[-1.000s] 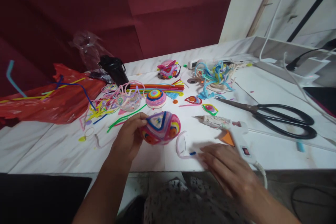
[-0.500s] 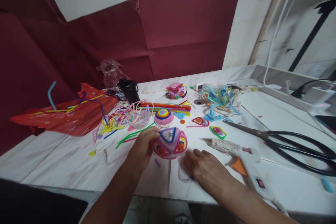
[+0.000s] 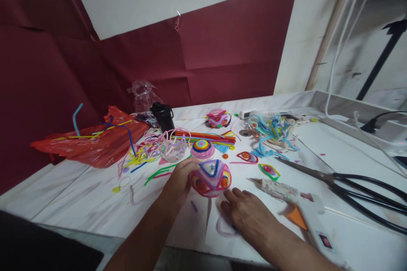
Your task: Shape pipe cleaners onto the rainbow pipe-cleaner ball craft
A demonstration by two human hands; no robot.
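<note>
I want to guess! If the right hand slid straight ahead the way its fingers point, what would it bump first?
Probably the colourful ball; the right hand points up-left at it, fingers almost touching.

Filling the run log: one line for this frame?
left hand: holds multicoloured pipe-cleaner ball | right hand: on pale pink pipe-cleaner loop | white glue gun: lying on table

Fuzzy multicoloured pipe-cleaner ball (image 3: pixel 210 178) is looking soft and matt, the white marble-look table (image 3: pixel 79 194) smooth, the crinkly red plastic bag (image 3: pixel 95 144) shining glossy mid-left.
</note>
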